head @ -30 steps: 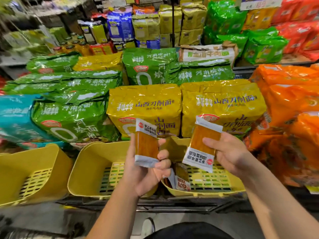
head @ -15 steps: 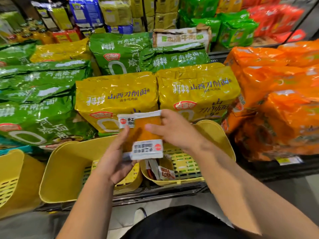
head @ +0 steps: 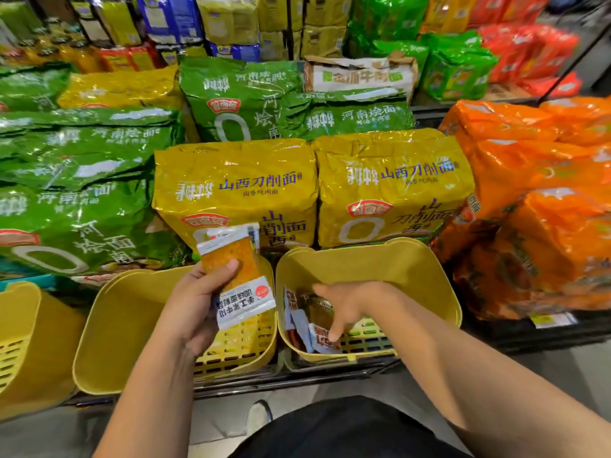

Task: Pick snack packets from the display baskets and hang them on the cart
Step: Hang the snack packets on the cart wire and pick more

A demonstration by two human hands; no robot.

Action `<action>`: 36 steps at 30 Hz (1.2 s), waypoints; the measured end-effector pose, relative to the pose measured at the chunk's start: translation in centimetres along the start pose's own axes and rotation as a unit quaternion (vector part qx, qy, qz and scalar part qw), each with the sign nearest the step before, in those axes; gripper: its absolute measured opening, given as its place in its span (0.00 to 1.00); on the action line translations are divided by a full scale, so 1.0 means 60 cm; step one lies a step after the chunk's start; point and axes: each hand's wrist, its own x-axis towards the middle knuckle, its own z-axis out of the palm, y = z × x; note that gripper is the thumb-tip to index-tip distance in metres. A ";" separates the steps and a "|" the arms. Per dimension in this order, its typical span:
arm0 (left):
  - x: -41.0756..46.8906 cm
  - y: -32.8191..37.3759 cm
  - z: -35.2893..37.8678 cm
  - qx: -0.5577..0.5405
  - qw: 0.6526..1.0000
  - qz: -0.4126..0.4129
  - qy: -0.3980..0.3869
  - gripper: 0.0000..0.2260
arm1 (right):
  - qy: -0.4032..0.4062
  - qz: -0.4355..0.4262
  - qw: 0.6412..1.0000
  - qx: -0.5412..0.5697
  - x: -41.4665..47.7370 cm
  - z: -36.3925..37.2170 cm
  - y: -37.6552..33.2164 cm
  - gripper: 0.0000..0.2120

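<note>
Two big yellow noodle bags [head: 234, 180] stand side by side right before me, green noodle bags [head: 82, 206] piled to their left and behind, orange bags [head: 535, 200] stacked to the right. A torn cardboard box [head: 360, 76] sits further back, blue packs [head: 172, 18] and red packs [head: 529, 51] beyond it. My shoe [head: 260, 415] shows on the floor [head: 588, 368].

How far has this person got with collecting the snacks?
Done: the left hand grips orange packets, seemingly two stacked, already out of the baskets. In hand: the right hand reaches, open, into the right yellow basket toward the loose packets lying there. Left: hanging everything on the cart, which is not in view.
</note>
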 end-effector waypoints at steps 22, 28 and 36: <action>0.012 -0.008 0.013 0.024 0.999 -0.042 -0.014 0.15 | 0.073 0.136 0.988 0.014 -0.040 -0.018 0.094 0.24; 0.022 -0.010 0.024 0.031 0.999 -0.037 -0.019 0.09 | 0.059 0.149 0.987 -0.015 -0.046 -0.008 0.069 0.29; 0.028 -0.016 0.028 0.042 0.997 -0.036 -0.051 0.18 | 0.068 0.144 0.975 -0.153 -0.009 0.033 0.047 0.25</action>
